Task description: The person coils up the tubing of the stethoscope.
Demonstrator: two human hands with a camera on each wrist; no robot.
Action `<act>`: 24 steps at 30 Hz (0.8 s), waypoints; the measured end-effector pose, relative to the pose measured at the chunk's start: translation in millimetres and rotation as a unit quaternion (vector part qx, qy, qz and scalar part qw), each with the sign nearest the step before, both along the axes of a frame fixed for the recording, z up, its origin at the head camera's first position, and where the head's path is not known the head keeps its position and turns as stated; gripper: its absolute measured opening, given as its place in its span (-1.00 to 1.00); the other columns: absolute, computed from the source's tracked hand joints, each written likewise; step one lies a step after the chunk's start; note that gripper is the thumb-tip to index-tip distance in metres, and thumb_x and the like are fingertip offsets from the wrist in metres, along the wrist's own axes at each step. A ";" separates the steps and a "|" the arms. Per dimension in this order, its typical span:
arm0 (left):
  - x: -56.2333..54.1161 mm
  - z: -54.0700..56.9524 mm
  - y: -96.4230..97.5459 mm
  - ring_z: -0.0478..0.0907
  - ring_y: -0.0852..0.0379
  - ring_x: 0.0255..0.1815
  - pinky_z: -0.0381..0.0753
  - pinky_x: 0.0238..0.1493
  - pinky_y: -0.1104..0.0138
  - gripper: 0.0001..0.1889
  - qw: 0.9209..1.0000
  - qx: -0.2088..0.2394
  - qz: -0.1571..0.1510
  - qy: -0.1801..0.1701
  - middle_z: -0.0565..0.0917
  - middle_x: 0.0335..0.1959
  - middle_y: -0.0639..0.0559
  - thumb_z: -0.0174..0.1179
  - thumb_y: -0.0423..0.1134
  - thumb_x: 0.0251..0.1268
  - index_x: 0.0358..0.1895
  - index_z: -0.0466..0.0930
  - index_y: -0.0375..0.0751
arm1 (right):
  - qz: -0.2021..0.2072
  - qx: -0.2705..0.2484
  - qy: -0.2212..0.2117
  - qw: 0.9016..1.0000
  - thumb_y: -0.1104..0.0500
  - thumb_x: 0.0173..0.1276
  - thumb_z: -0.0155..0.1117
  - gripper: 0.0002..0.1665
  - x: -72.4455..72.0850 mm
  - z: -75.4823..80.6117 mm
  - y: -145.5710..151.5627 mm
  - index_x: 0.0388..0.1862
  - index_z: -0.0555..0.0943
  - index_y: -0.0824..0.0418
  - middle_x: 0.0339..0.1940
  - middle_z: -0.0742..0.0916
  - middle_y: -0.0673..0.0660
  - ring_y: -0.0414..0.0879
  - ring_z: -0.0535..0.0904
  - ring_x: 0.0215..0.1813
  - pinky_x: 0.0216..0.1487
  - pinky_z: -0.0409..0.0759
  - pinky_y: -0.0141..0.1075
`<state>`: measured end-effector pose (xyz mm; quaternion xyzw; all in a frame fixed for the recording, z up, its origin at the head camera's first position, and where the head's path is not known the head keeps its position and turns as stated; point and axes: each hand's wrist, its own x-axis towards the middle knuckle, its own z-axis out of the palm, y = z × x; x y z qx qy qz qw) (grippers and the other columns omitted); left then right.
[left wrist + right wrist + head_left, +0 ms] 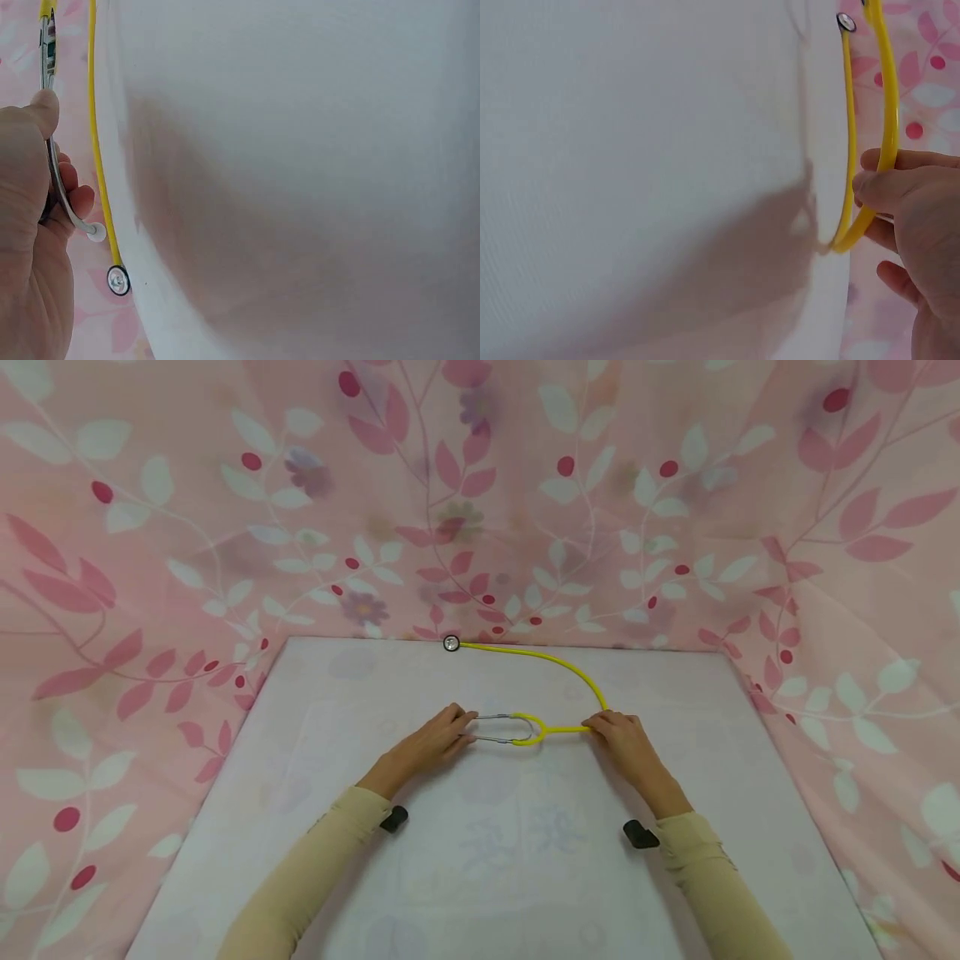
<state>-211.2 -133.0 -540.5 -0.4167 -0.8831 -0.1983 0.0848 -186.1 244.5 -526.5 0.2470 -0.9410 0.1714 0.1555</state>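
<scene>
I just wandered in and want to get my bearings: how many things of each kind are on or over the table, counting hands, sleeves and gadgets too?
Yellow-tubed stethoscope: 1
Left hand and right hand: 2
Left sleeve and right sleeve: 2
Left black wrist device and right black wrist device: 2
Total: 7

A: Pose?
B: Left arm [318, 864] and right arm [716, 881] extend forward, angled inward.
A: Grip?
B: Left hand [437, 737] and right hand [627, 745] apart, both pinching.
</scene>
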 end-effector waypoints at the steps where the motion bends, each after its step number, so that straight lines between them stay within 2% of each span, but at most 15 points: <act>1: 0.0 0.9 -0.7 0.41 0.16 -0.26 0.53 -0.21 0.36 -0.53 1.000 0.003 0.001 0.002 0.49 -0.13 -0.09 0.25 -0.20 0.36 0.26 0.48 -0.35 | -0.007 -0.007 0.005 1.000 0.36 0.19 0.43 -0.70 -0.9 0.9 2.1 -0.07 0.71 0.22 -0.18 0.77 0.16 0.11 0.68 -0.06 0.02 0.46 0.05; 6: 2.1 6.1 -4.1 0.44 0.17 -0.26 0.55 -0.21 0.37 -0.51 1.000 0.012 -0.007 0.008 0.50 -0.14 -0.08 0.28 -0.21 0.33 0.26 0.49 -0.35 | -0.012 -0.068 0.022 0.997 0.30 0.21 0.43 -0.64 -10.5 14.5 5.1 0.01 0.64 0.27 -0.14 0.80 0.19 0.10 0.72 -0.10 0.08 0.47 0.07; 9: 5.9 10.6 -3.9 0.46 0.17 -0.25 0.56 -0.21 0.37 -0.47 0.999 0.024 -0.023 0.006 0.52 -0.13 -0.07 0.29 -0.23 0.32 0.30 0.46 -0.35 | 0.013 -0.121 0.020 0.992 0.27 0.22 0.43 -0.66 -20.0 27.5 1.6 -0.02 0.65 0.25 -0.13 0.81 0.16 0.08 0.72 -0.09 0.11 0.48 0.01; 12: 11.1 16.0 -2.2 0.47 0.19 -0.24 0.55 -0.21 0.39 -0.43 0.999 0.031 -0.038 0.007 0.53 -0.12 -0.06 0.29 -0.23 0.31 0.35 0.42 -0.34 | 0.051 -0.175 0.010 0.983 0.29 0.20 0.44 -0.69 -30.9 37.7 -8.0 -0.05 0.69 0.19 -0.15 0.81 0.12 0.02 0.72 -0.06 0.12 0.56 -0.16; 15: 16.9 22.8 2.3 0.47 0.20 -0.24 0.55 -0.21 0.42 -0.39 0.998 0.034 -0.055 0.015 0.55 -0.10 -0.08 0.29 -0.22 0.31 0.39 0.36 -0.32 | 0.077 -0.236 -0.022 0.968 0.28 0.20 0.44 -0.71 -39.9 42.8 -24.3 -0.08 0.73 0.12 -0.18 0.81 0.08 -0.08 0.73 -0.08 0.04 0.61 -0.36; 18: 21.9 30.1 9.1 0.47 0.21 -0.24 0.55 -0.22 0.43 -0.34 0.996 0.049 -0.072 0.017 0.56 -0.09 -0.12 0.33 -0.25 0.27 0.41 0.33 -0.32 | 0.088 -0.293 -0.074 0.949 0.22 0.21 0.45 -0.78 -45.9 42.3 -44.7 -0.13 0.75 0.09 -0.21 0.82 0.08 -0.17 0.71 -0.13 0.00 0.62 -0.31; 22: 25.9 39.8 16.8 0.48 0.20 -0.23 0.55 -0.21 0.43 -0.29 0.994 0.067 -0.078 0.018 0.56 -0.07 -0.09 0.36 -0.27 0.23 0.44 0.29 -0.31 | 0.087 -0.337 -0.159 0.924 0.15 0.23 0.46 -0.83 -51.3 35.3 -72.3 -0.19 0.76 0.11 -0.22 0.81 0.12 -0.21 0.67 -0.16 -0.03 0.62 -0.10; 24: 26.4 43.4 19.1 0.49 0.21 -0.22 0.54 -0.20 0.45 -0.28 0.994 0.067 -0.078 0.023 0.55 -0.07 -0.06 0.33 -0.22 0.27 0.46 0.25 -0.31 | 0.084 -0.349 -0.203 0.911 0.15 0.24 0.45 -0.83 -52.4 30.4 -84.3 -0.20 0.76 0.17 -0.22 0.80 0.16 -0.19 0.67 -0.20 -0.08 0.65 -0.13</act>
